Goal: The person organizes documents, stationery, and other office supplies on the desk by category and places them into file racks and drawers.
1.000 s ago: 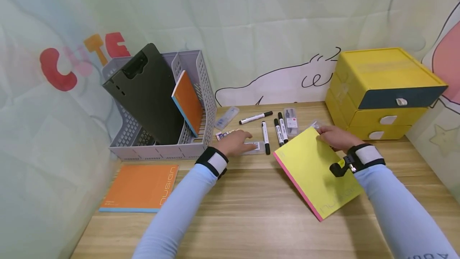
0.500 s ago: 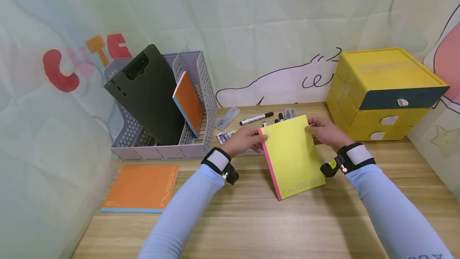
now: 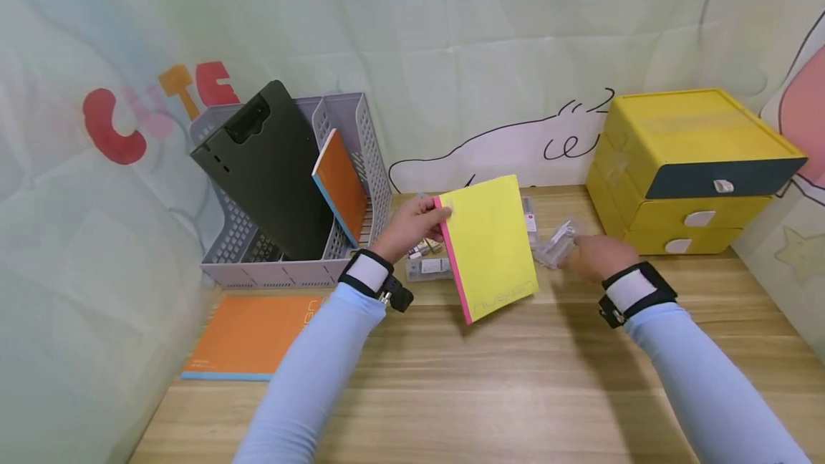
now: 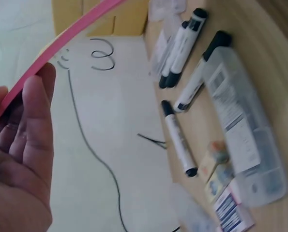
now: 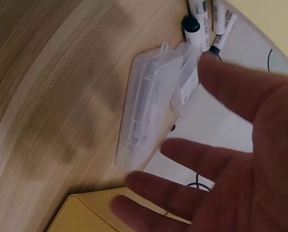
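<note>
The left hand [image 3: 412, 224] pinched the top corner of a yellow notebook [image 3: 490, 245] with a pink edge. The notebook was up off the counter [image 3: 490, 385], near the middle of the frame, and it tilted a little. In the left wrist view, the thumb lay along the pink edge [image 4: 61, 41] and the fingers were tucked behind it.

The right hand [image 3: 596, 256] was to the right of the notebook and did not touch it. Its fingers were spread and loose in the right wrist view, and it held nothing. It hovered just above a clear plastic case [image 5: 151, 104] that lay on the counter.

Black markers [image 4: 182, 48] lay side by side on the counter behind the notebook. A long clear box [image 4: 243, 130] lay beside them.

A gray tray [image 3: 348, 156] stood at the middle left of the frame. A dark clipboard [image 3: 271, 167] and a small orange book [image 3: 340, 185] leaned inside it. Another orange notebook [image 3: 251, 335] lay flat on the counter at the lower left. A yellow box with drawers [image 3: 690, 167] sat at the right.
</note>
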### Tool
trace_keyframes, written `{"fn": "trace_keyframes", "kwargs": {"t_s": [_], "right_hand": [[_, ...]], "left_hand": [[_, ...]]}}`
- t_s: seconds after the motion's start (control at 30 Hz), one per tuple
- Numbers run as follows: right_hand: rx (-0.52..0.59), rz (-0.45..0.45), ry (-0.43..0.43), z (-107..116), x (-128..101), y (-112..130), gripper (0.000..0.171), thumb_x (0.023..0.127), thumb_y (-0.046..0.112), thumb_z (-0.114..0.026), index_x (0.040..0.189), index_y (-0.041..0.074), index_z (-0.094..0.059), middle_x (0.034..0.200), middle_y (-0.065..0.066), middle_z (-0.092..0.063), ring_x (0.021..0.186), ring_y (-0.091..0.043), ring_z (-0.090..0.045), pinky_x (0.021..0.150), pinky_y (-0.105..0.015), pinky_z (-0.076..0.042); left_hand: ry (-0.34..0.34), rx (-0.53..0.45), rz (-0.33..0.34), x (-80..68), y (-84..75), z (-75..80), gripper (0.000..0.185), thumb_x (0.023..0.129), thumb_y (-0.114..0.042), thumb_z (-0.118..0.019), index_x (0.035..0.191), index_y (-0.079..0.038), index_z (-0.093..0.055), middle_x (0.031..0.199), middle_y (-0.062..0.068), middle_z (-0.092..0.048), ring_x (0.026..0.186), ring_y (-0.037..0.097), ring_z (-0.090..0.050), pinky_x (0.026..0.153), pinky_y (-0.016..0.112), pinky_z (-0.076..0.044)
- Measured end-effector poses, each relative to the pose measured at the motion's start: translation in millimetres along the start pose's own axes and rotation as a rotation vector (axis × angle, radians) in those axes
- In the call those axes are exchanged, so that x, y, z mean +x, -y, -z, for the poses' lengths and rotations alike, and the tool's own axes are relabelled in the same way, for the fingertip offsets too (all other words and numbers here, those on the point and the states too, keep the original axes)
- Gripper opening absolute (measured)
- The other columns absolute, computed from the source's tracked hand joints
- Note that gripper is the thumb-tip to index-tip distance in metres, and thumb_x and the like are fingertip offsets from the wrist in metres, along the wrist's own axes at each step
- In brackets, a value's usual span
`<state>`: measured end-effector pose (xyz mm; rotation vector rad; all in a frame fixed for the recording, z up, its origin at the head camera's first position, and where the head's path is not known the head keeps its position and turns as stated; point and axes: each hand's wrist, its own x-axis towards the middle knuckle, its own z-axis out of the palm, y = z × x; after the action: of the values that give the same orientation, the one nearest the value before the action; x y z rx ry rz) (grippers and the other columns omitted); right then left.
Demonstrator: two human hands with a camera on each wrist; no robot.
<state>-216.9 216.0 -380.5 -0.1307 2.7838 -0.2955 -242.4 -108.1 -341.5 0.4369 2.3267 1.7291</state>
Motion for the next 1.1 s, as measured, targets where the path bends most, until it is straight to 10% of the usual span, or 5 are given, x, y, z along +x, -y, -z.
{"fn": "trace_keyframes", "kwargs": {"t_s": [0.37, 0.8, 1.1], "right_hand": [[-0.057, 0.06, 0.125, -3.2, -3.2, 3.2, 0.07, 0.086, 0.049, -0.07, 0.118, -0.013, -0.061, 0.112, -0.028, -0.064, 0.091, -0.033, -0.06, 0.083, -0.052, -0.05], [-0.019, 0.061, 0.125, -5.8, -1.0, 4.0, 0.077, 0.09, 0.05, -0.066, 0.133, -0.013, -0.053, 0.131, -0.037, -0.052, 0.115, -0.048, -0.054, 0.095, -0.059, -0.043], [0.033, 0.079, 0.128, -7.6, 0.0, 5.4, 0.08, 0.091, 0.052, -0.064, 0.142, -0.006, -0.047, 0.139, -0.037, -0.044, 0.124, -0.052, -0.046, 0.1, -0.063, -0.037]], "left_hand": [[-0.361, 0.047, -0.192, -11.5, -37.9, 47.3, 0.03, 0.101, -0.021, -0.059, 0.117, 0.003, -0.067, 0.094, 0.017, -0.07, 0.069, 0.013, -0.063, 0.068, 0.024, -0.055], [-0.787, 0.12, -0.417, -35.5, -76.4, 107.3, 0.032, 0.099, -0.028, -0.062, 0.118, -0.003, -0.07, 0.104, 0.011, -0.073, 0.082, 0.011, -0.069, 0.074, 0.024, -0.054], [-1.097, 0.061, -0.52, -53.9, -99.6, 120.4, 0.026, 0.099, -0.024, -0.061, 0.113, -0.005, -0.07, 0.114, -0.001, -0.072, 0.098, 0.011, -0.069, 0.076, 0.02, -0.049]]}}
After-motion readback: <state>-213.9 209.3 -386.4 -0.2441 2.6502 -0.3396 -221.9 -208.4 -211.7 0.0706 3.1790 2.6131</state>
